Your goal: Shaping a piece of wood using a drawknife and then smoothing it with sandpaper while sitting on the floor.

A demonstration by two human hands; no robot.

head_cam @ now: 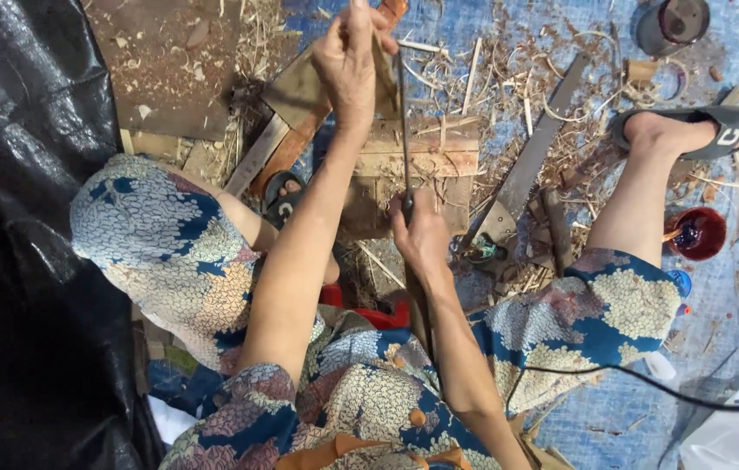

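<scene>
The left hand (347, 57) grips the far end of a thin metal rod (403, 130); the right hand (421, 237) clasps its near end. Both sit above a wooden block (439, 157) among shavings (509, 78)

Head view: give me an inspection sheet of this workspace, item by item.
Surface: blue woven mat on the ground, strewn with wood shavings.
Job's things: a thin dark blade held upright over a wooden block.
Clutter: large knife; red cup of dark liquid; dark round tin; shavings.
Hands: left hand grips the blade's top end; right hand grips its lower end.
Cables: one black cable crossing the right knee and mat.
Surroundings: black plastic sheet at left; sandalled foot on the mat.
</scene>
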